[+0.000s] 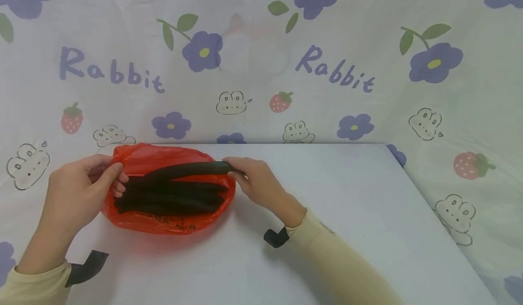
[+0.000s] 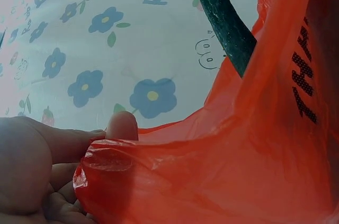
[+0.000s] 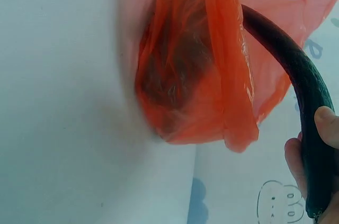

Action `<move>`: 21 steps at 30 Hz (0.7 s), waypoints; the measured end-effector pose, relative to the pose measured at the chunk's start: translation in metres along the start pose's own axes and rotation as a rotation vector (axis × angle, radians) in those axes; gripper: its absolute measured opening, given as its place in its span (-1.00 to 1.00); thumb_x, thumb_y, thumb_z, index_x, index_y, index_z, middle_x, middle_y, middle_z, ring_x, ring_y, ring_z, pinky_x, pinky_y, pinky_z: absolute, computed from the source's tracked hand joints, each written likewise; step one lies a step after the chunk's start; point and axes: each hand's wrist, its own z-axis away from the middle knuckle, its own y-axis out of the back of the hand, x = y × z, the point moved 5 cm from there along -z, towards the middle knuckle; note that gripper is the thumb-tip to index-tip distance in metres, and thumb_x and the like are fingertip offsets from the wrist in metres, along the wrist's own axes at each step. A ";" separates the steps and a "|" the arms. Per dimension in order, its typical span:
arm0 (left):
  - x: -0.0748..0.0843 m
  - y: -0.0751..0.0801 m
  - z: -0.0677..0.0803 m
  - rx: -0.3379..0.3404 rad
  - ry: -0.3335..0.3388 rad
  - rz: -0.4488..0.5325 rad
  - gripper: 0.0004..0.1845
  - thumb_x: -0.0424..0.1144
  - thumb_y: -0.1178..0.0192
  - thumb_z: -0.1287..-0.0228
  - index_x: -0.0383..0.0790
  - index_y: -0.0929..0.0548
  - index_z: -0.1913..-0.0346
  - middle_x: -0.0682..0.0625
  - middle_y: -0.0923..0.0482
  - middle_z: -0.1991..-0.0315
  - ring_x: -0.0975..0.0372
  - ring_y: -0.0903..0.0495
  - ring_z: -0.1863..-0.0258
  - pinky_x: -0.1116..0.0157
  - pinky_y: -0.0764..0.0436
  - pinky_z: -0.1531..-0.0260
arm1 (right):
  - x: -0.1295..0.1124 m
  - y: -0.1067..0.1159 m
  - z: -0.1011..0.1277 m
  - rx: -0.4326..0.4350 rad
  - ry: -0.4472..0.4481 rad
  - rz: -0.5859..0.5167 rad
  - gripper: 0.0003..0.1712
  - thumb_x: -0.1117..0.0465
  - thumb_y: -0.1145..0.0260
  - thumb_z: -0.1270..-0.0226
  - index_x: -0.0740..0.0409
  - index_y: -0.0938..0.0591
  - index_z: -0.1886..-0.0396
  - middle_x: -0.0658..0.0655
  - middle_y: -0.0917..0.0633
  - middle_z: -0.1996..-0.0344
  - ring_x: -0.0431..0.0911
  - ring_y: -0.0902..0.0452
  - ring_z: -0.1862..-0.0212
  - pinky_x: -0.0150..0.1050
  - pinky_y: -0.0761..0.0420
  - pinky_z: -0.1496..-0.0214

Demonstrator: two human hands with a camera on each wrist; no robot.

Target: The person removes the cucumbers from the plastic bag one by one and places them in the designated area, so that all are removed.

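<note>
One cucumber [image 1: 192, 169], far end indistinct inside bag [image 1: 143, 157]

Seen from the right wrist, the red plastic bag [image 3: 196, 86] hides the eleven-o'clock end of the gripped cucumber [image 3: 304, 78]; from the head, I can't read the bag's six-o'clock lettering [image 1: 180, 223]; the right sleeve [image 1: 339, 259] is cropped at five o'clock.

The left hand [image 1: 83, 182] pinches and the right hand [image 1: 258, 178] grips, its hidden fingers apparently curled.
</note>
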 end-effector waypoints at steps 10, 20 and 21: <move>0.002 0.003 0.000 0.020 -0.006 0.001 -0.75 -0.10 -0.19 -0.50 -0.22 -0.71 0.07 -0.01 -0.72 0.41 0.28 -0.70 0.52 0.66 -0.48 0.39 | 0.015 0.013 0.011 0.036 -0.018 -0.030 -0.58 0.25 -0.33 -0.47 0.03 -0.62 -0.28 -0.02 -0.73 -0.05 -0.20 -0.65 -0.02 -0.29 -0.58 -0.16; 0.001 0.003 0.000 0.012 0.010 -0.002 -0.74 -0.08 -0.18 -0.50 -0.21 -0.70 0.05 0.00 -0.72 0.41 0.27 -0.70 0.51 0.66 -0.48 0.40 | 0.033 0.034 0.026 0.078 -0.056 -0.040 -0.54 0.22 -0.34 -0.46 0.04 -0.60 -0.32 0.01 -0.71 -0.10 -0.17 -0.65 -0.06 -0.21 -0.58 -0.19; 0.001 0.003 0.000 0.012 0.008 -0.004 -0.74 -0.08 -0.18 -0.50 -0.21 -0.70 0.05 0.00 -0.72 0.41 0.27 -0.70 0.51 0.67 -0.47 0.39 | 0.035 0.037 0.027 0.085 -0.060 -0.044 -0.54 0.22 -0.34 -0.46 0.05 -0.61 -0.32 0.01 -0.71 -0.10 -0.17 -0.65 -0.06 -0.21 -0.58 -0.19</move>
